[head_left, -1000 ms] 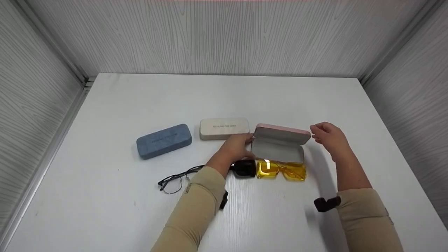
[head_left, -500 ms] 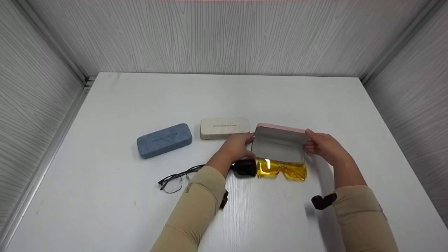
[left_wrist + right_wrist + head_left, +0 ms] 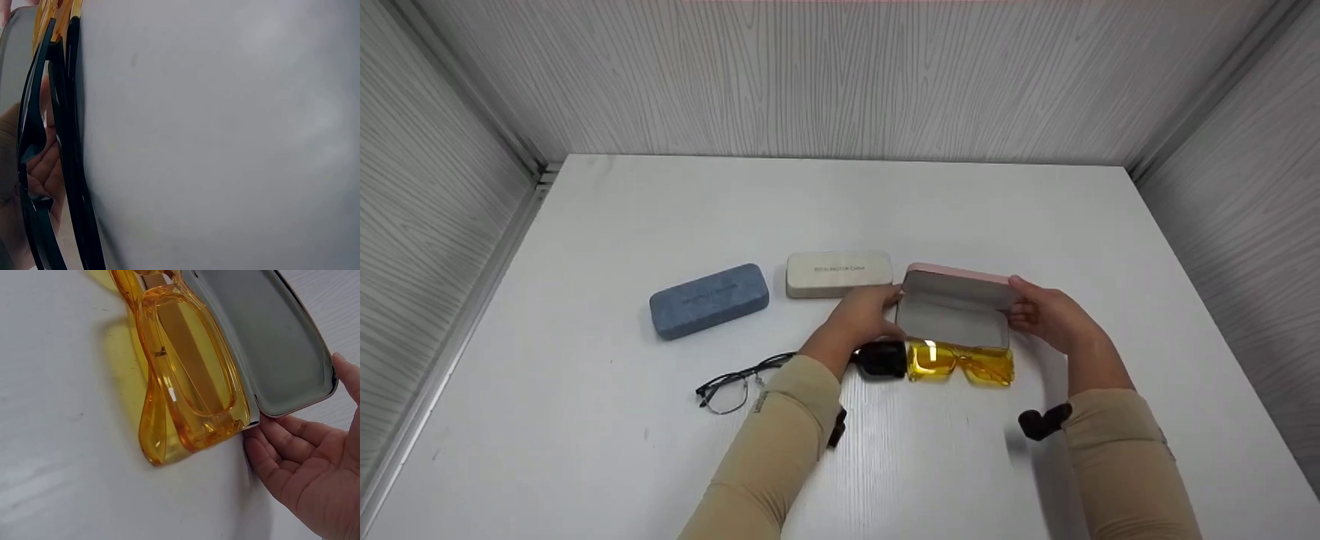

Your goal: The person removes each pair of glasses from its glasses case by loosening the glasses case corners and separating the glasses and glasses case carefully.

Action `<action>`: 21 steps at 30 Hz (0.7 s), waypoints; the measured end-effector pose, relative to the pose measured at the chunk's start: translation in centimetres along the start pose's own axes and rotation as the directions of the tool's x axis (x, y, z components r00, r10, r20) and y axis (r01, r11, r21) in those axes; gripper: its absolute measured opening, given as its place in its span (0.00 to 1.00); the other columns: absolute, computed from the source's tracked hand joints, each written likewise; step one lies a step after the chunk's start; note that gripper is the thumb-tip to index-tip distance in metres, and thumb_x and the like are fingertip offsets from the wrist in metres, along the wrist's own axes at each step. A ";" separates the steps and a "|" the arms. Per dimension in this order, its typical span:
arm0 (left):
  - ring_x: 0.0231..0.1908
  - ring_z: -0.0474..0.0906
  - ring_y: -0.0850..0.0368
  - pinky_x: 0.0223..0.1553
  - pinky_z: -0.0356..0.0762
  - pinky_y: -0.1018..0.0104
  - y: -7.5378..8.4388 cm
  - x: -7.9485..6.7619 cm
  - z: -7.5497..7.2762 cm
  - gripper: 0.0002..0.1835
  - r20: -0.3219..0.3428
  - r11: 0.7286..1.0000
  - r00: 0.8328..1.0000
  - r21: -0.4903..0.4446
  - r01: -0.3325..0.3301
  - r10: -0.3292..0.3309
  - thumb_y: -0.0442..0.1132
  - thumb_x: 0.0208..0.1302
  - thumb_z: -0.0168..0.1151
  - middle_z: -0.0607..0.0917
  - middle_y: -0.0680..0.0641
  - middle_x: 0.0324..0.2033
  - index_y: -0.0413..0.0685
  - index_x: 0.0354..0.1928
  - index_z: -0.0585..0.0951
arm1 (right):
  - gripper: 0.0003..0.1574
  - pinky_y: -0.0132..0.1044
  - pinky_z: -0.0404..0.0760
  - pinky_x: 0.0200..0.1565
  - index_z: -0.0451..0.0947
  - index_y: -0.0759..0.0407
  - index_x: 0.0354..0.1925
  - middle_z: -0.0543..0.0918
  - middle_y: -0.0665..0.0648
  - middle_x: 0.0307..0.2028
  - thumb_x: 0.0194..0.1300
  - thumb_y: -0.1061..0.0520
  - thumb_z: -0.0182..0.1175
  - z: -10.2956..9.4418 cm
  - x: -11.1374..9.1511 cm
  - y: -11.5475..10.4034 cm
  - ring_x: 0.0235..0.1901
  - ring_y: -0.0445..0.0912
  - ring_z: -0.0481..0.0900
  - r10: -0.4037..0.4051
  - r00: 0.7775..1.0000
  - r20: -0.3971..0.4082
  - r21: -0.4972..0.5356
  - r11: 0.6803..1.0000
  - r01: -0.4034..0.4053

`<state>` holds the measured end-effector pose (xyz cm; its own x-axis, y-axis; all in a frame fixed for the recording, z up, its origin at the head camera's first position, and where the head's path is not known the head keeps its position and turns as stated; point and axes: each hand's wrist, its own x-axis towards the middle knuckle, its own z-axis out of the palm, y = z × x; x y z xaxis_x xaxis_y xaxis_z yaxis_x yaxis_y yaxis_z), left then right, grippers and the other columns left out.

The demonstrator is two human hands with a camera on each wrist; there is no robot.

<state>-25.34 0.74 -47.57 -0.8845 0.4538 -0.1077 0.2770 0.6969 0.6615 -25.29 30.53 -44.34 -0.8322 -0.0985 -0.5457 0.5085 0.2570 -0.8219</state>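
A pink glasses case (image 3: 949, 319) lies with its lid raised, showing a grey lining. My left hand (image 3: 859, 322) holds the case's left end, thumb near the front corner. At the other end my right hand (image 3: 1054, 319) has its thumb on the lid's corner and its fingers against the case's side, seen closely in the right wrist view. Yellow-framed glasses (image 3: 934, 361) lie along the case's front edge. Left of them are black sunglasses (image 3: 883, 361), partly hidden by my left arm; they cross in front of the left hand in the left wrist view.
Thin-framed eyeglasses (image 3: 769, 364) lie left of my left arm, partly covered by the sleeve. A closed cream glasses case (image 3: 838, 276) stands behind my left hand, and a closed blue glasses case (image 3: 709, 301) farther left. Wood-grain walls (image 3: 840, 82) enclose the white table (image 3: 840, 202).
My right hand has moved left from beside the case onto its right end, thumb now on the lid. The lid stands slightly differently. The left hand stays in place.
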 end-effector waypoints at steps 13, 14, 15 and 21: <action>0.53 0.70 0.62 0.58 0.65 0.67 -0.1 0.1 0.1 0.37 -0.005 1.000 1.000 0.016 -0.005 0.005 0.46 0.45 0.73 0.77 0.57 0.53 0.59 0.61 0.71 | 0.45 0.33 0.74 0.53 0.64 0.67 0.58 0.75 0.53 0.40 0.56 0.36 0.59 -0.3 0.2 0.6 0.45 0.43 0.74 -0.013 1.000 0.004 0.050 0.999 0.012; 0.54 0.70 0.62 0.58 0.65 0.67 -0.1 0.0 0.1 0.37 -0.004 1.000 1.000 0.014 -0.002 0.002 0.46 0.46 0.73 0.77 0.57 0.53 0.59 0.61 0.71 | 0.44 0.33 0.74 0.53 0.64 0.67 0.58 0.74 0.53 0.40 0.56 0.37 0.59 -0.3 0.2 0.7 0.45 0.42 0.74 -0.018 1.000 0.008 0.052 0.998 0.018; 0.54 0.69 0.62 0.58 0.65 0.67 0.0 0.0 0.1 0.37 -0.002 1.000 1.000 0.012 0.000 0.000 0.46 0.46 0.73 0.77 0.57 0.54 0.59 0.61 0.70 | 0.43 0.33 0.74 0.53 0.65 0.67 0.57 0.74 0.54 0.41 0.56 0.38 0.60 -0.3 0.2 0.8 0.45 0.42 0.75 -0.023 1.000 0.007 0.062 0.998 0.023; 0.57 0.68 0.63 0.60 0.63 0.68 0.0 -0.2 0.0 0.39 -0.007 1.000 1.000 0.003 -0.012 0.012 0.45 0.46 0.73 0.75 0.57 0.56 0.59 0.63 0.69 | 0.33 0.34 0.74 0.53 0.72 0.66 0.53 0.80 0.53 0.41 0.56 0.45 0.63 -0.5 0.0 1.4 0.43 0.41 0.77 -0.059 0.998 0.019 0.140 0.989 0.056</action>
<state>-25.14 0.63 -47.54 -0.8837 0.4584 -0.0943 0.2890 0.6930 0.6605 -24.73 31.34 -45.40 -0.8564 -0.1319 -0.4992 0.4872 0.1140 -0.8658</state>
